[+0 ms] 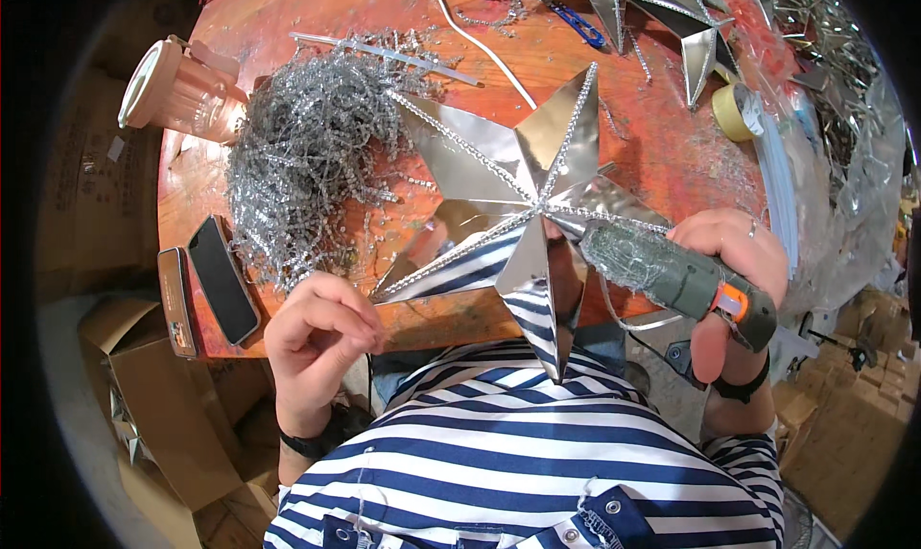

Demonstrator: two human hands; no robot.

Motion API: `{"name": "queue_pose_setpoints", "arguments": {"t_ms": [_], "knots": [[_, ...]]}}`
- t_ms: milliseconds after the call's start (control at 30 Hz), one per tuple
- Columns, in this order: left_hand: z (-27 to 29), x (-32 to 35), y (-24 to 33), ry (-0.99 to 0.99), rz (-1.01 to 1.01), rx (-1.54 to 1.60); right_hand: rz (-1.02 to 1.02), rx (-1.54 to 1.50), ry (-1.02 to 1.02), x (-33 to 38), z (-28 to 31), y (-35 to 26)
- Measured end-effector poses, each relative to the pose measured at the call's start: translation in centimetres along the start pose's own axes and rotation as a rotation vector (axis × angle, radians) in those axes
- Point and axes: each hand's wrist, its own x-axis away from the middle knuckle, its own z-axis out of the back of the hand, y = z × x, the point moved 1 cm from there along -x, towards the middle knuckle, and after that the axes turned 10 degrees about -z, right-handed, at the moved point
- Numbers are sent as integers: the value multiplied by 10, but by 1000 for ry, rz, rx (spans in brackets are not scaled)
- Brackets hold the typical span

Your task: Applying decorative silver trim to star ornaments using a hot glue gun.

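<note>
A shiny silver six-pointed star [470, 160] overhangs the table's near edge in front of me. Silver bead strands run along several of its ridges to the centre. My right hand [739, 247] grips a dark green hot glue gun [672, 275] with an orange trigger; its front, covered in stringy glue, is over the star's right side near the middle. By the star's lower left tip, my left hand [321, 328] has its fingers pinched together, and whatever is between them is too small to make out. A heap of silver bead strands [302, 155] lies to the left of the star.
Two phones [224, 278] and a pink cup [187, 93] are on the left. A translucent stick [389, 58], white cable [470, 33] and blue-handled tool [580, 26] lie farther back. More silver stars [662, 16], a tape roll [733, 114] and plastic bags [849, 203] occupy the right.
</note>
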Motion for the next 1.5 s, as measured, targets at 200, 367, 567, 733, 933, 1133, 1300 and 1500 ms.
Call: {"name": "queue_pose_setpoints", "arguments": {"t_ms": [200, 367, 567, 733, 933, 1133, 1300, 1500], "knots": [[4, 9, -6, 93, -2, -21, 10, 3, 49, -4, -2, -1], [6, 8, -5, 149, -27, -29, 6, -19, 40, -1, 1, 0], [10, 7, -3, 292, -75, -30, -40, 45, -35, 15, 4, 0], [7, 6, -2, 381, -61, -138, 60, -4, -61, 17, 2, -2], [7, 11, -4, 308, -13, -89, 192, -102, -46, 24, -1, 7], [5, 14, 0, 310, -15, -304, 128, -49, -89, 35, -2, 7], [5, 20, 5, 384, 40, -364, 100, -53, -73, 41, -1, 2], [5, 26, 7, 310, 66, -418, 126, -40, -106, 52, 1, 5]]}}
